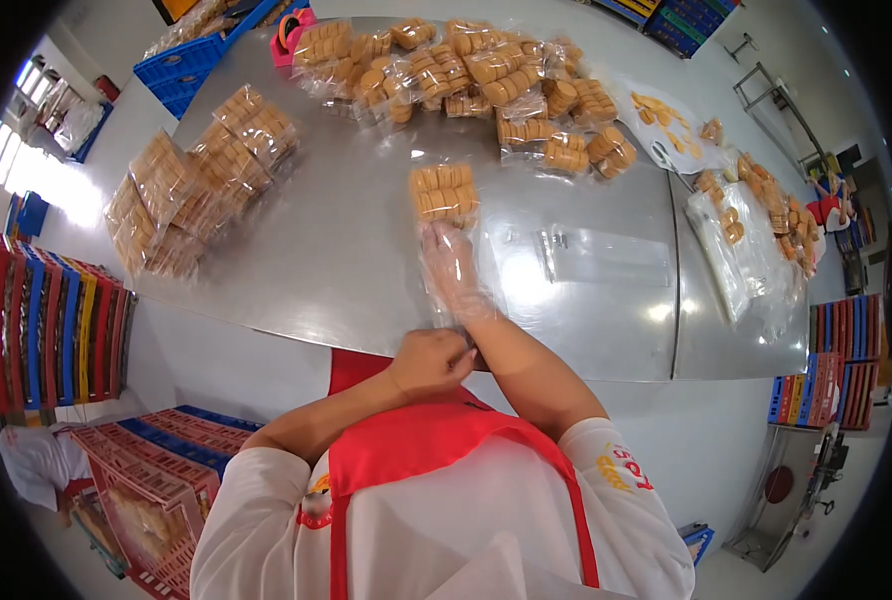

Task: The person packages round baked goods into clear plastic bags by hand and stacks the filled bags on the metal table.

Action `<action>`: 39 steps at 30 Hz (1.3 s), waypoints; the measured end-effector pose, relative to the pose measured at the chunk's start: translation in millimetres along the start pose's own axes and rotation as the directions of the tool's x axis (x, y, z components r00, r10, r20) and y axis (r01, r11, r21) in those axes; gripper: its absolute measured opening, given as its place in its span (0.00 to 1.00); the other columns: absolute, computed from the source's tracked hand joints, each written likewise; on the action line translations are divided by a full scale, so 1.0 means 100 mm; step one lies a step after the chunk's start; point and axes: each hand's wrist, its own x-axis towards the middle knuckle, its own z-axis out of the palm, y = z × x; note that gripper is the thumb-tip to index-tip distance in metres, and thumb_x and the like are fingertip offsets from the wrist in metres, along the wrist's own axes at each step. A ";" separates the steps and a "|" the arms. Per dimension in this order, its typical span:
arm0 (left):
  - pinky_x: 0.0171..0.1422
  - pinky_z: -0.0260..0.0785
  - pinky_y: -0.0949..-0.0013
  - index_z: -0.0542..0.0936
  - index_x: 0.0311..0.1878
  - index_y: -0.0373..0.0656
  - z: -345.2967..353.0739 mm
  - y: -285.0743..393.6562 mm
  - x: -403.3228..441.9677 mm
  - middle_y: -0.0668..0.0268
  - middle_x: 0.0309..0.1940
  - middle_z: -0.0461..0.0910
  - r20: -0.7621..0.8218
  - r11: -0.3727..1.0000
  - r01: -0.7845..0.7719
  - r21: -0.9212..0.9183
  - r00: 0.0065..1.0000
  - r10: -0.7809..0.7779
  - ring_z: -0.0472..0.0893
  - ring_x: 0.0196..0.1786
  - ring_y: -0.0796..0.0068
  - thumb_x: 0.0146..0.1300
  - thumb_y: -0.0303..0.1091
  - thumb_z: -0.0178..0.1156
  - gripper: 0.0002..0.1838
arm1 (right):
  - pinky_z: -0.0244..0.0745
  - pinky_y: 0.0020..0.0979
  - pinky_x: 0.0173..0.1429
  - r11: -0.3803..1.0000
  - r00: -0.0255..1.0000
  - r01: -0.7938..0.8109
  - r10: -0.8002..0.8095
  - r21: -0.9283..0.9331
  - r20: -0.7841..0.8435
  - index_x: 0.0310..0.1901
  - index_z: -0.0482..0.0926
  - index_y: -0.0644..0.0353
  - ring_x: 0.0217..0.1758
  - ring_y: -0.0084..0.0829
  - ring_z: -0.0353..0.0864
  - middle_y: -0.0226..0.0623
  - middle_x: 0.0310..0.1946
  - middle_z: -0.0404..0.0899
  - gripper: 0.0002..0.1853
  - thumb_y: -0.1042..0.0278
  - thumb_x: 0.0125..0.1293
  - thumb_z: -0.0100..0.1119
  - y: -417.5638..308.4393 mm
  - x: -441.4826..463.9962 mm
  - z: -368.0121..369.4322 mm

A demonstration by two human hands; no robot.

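A clear plastic bag [434, 284] lies near the table's middle, with rows of round golden cookies [444, 192] at its far end. My right hand [449, 258] reaches along the bag, and plastic shows around its wrist. Its fingers are curled against the near side of the cookies; the fingertips are partly hidden. Close to the table's front edge, my left hand [430, 362] is closed in a pinch on the bag's near end, beside my right forearm.
Filled cookie packs [206, 185] are stacked at left, with more packs [466, 70] along the back. A pink tape dispenser [291, 40] stands at back left. Flat plastic bags [721, 250] and loose cookies [666, 120] lie at right. Another person [36, 465] is at lower left beside crates [156, 490].
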 end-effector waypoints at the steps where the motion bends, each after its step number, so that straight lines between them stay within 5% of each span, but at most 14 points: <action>1: 0.26 0.68 0.58 0.74 0.21 0.43 -0.04 -0.04 -0.04 0.59 0.20 0.75 -0.031 0.996 0.077 0.049 0.997 -0.076 0.78 0.22 0.58 0.56 0.40 0.70 0.17 | 0.72 0.37 0.38 0.983 0.984 -0.174 0.172 0.052 0.043 0.41 0.79 0.66 0.29 0.33 0.76 0.43 0.26 0.78 0.13 0.64 0.75 0.51 -0.06 0.05 0.00; 4: 0.25 0.67 0.58 0.72 0.20 0.43 -0.17 -0.15 -0.11 0.60 0.18 0.74 -0.142 0.939 0.317 0.134 0.944 -0.298 0.75 0.21 0.58 0.56 0.48 0.72 0.24 | 0.72 0.36 0.38 0.887 0.899 -0.434 0.416 0.157 0.136 0.41 0.79 0.64 0.29 0.32 0.74 0.43 0.26 0.78 0.13 0.62 0.76 0.51 -0.16 0.12 -0.05; 7: 0.25 0.65 0.59 0.71 0.20 0.41 -0.27 -0.16 -0.09 0.58 0.17 0.72 -0.222 0.852 0.517 0.083 0.843 -0.490 0.72 0.20 0.58 0.54 0.51 0.74 0.27 | 0.72 0.36 0.38 0.887 0.906 -0.422 0.403 0.188 0.131 0.42 0.79 0.64 0.29 0.32 0.74 0.42 0.26 0.77 0.12 0.64 0.75 0.52 -0.10 0.15 -0.01; 10: 0.25 0.63 0.60 0.71 0.22 0.39 -0.39 -0.18 0.07 0.55 0.17 0.71 -0.274 0.815 0.578 -0.036 0.779 -0.564 0.70 0.20 0.57 0.55 0.48 0.74 0.25 | 0.72 0.45 0.41 0.891 0.920 -0.389 0.388 0.234 0.054 0.39 0.79 0.66 0.32 0.54 0.77 0.54 0.31 0.80 0.15 0.62 0.76 0.50 -0.11 0.08 0.13; 12: 0.26 0.64 0.59 0.71 0.23 0.38 -0.43 -0.20 0.12 0.54 0.17 0.71 -0.299 0.775 0.613 -0.154 0.719 -0.628 0.71 0.20 0.55 0.59 0.45 0.71 0.24 | 0.73 0.44 0.43 0.949 0.952 -0.307 0.305 0.076 0.037 0.41 0.80 0.65 0.34 0.54 0.79 0.55 0.32 0.80 0.13 0.63 0.75 0.51 -0.11 0.03 0.12; 13: 0.27 0.64 0.59 0.71 0.23 0.37 -0.39 -0.24 0.11 0.54 0.18 0.72 -0.284 0.820 0.562 -0.106 0.773 -0.567 0.71 0.20 0.54 0.61 0.43 0.69 0.22 | 0.73 0.44 0.43 0.965 0.965 -0.260 0.260 -0.004 0.033 0.42 0.80 0.64 0.35 0.54 0.79 0.55 0.33 0.81 0.12 0.64 0.75 0.51 -0.10 0.02 0.11; 16: 0.28 0.65 0.57 0.72 0.25 0.36 -0.27 -0.33 0.05 0.53 0.19 0.72 -0.232 0.917 0.399 -0.027 0.890 -0.394 0.72 0.22 0.51 0.65 0.36 0.64 0.17 | 0.71 0.37 0.38 0.957 0.975 -0.221 0.222 0.185 0.019 0.42 0.78 0.64 0.30 0.38 0.75 0.44 0.28 0.77 0.10 0.65 0.74 0.55 -0.06 0.12 0.12; 21: 0.28 0.64 0.56 0.73 0.25 0.36 -0.29 -0.48 0.19 0.54 0.20 0.72 -0.139 0.991 0.119 -0.059 0.982 -0.126 0.73 0.23 0.52 0.65 0.30 0.61 0.13 | 0.71 0.38 0.38 0.951 0.957 -0.280 0.265 0.128 0.119 0.37 0.79 0.66 0.30 0.39 0.75 0.47 0.27 0.78 0.12 0.65 0.73 0.52 -0.19 0.19 0.04; 28: 0.27 0.65 0.55 0.72 0.23 0.39 -0.30 -0.58 0.16 0.56 0.20 0.71 -0.150 0.999 0.009 -0.044 0.989 -0.015 0.73 0.22 0.53 0.62 0.28 0.63 0.13 | 0.70 0.34 0.36 0.892 0.883 -0.440 0.408 0.102 0.232 0.35 0.79 0.66 0.28 0.27 0.73 0.38 0.24 0.76 0.15 0.63 0.74 0.53 -0.04 0.29 0.06; 31: 0.27 0.65 0.55 0.71 0.23 0.39 -0.27 -0.57 0.17 0.56 0.20 0.71 -0.173 0.999 -0.021 -0.031 0.985 0.015 0.73 0.22 0.52 0.62 0.28 0.63 0.14 | 0.68 0.29 0.34 0.734 0.796 -0.596 0.489 0.325 0.356 0.34 0.80 0.64 0.28 0.19 0.71 0.29 0.24 0.75 0.15 0.62 0.74 0.54 0.03 0.28 0.09; 34: 0.27 0.65 0.55 0.71 0.23 0.38 -0.25 -0.54 0.19 0.55 0.19 0.71 -0.190 0.999 -0.022 -0.034 0.982 0.015 0.73 0.22 0.52 0.63 0.27 0.62 0.14 | 0.67 0.26 0.33 0.780 0.871 -0.489 0.411 0.391 0.268 0.34 0.80 0.62 0.28 0.17 0.69 0.25 0.25 0.74 0.14 0.62 0.75 0.54 0.01 0.28 0.13; 39: 0.27 0.69 0.55 0.73 0.24 0.40 -0.17 -0.35 0.22 0.57 0.20 0.75 -0.215 0.992 0.123 -0.024 0.969 -0.125 0.76 0.22 0.51 0.62 0.29 0.62 0.12 | 0.69 0.30 0.35 0.869 0.899 -0.430 0.388 0.244 0.204 0.35 0.80 0.65 0.28 0.22 0.72 0.30 0.25 0.76 0.15 0.61 0.74 0.55 -0.11 0.40 0.11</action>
